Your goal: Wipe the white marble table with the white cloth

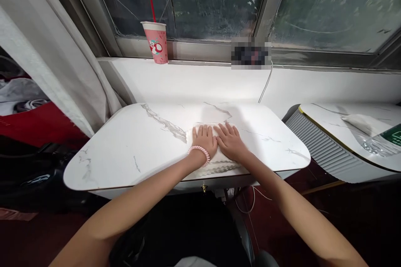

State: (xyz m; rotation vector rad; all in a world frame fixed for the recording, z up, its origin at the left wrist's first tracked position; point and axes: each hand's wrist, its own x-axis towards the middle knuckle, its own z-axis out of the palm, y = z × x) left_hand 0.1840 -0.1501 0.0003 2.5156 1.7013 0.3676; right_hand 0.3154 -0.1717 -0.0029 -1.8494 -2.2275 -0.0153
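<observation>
A folded cream cloth with wavy edges (219, 167) lies near the front edge of the white marble-patterned table (122, 146). My left hand (204, 141) rests flat on top of it, fingers stretched away from me, with a pink coil band (200, 148) round the wrist. Beside it, my right hand (231, 142) also presses flat on the cloth, fingers a little spread. Both hands nearly touch at the thumbs and cover much of the cloth.
A pink paper cup with a red straw (157, 46) stands on the window sill. Right of it is a blurred-out object (250, 53) with a white cable. A ribbed cabinet (319, 146) bearing a plastic bottle (382, 142) stands at right. A curtain (53, 46) hangs at left.
</observation>
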